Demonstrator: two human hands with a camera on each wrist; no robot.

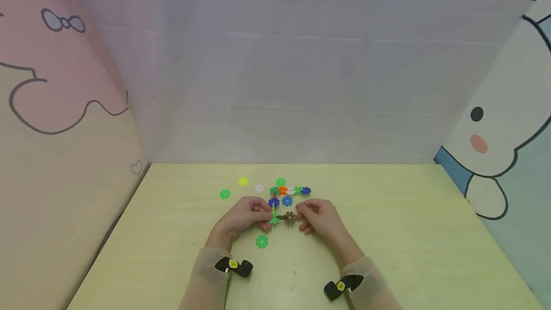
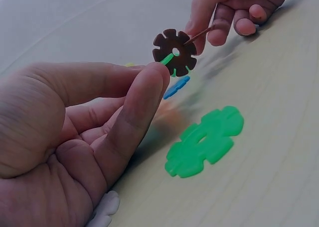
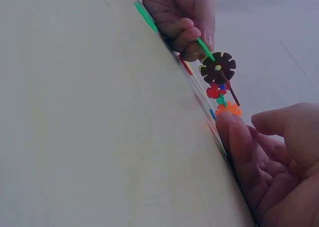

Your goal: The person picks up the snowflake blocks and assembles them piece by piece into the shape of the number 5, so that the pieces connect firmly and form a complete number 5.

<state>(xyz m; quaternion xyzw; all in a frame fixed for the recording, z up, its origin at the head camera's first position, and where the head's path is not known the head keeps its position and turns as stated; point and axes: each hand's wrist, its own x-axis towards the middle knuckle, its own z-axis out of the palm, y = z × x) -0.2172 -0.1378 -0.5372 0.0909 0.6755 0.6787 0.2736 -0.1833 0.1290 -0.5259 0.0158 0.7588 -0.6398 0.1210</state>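
My left hand (image 1: 246, 215) pinches a green notched flower disc (image 1: 274, 218) between thumb and fingers. Slotted into it is a dark brown disc (image 2: 174, 53), and a lighter brown disc (image 1: 290, 217) joins on at the right. A linked row runs away from the green disc through a blue disc (image 1: 273, 202) and a red disc (image 3: 216, 91), then turns right along an orange disc (image 1: 282, 190). Beside the lighter brown disc, my right hand (image 1: 320, 216) has its thumb and index finger parted, with a gap between them and the disc's edge in the right wrist view.
Loose discs lie on the pale wooden table (image 1: 409, 233): a green disc (image 1: 261, 241) in front of the left hand, a lighter blue disc (image 1: 287, 201) between the linked pieces, and a yellow disc (image 1: 243, 182) and white disc (image 1: 258, 189) farther back. A pale curtain (image 1: 275, 85) hangs behind.
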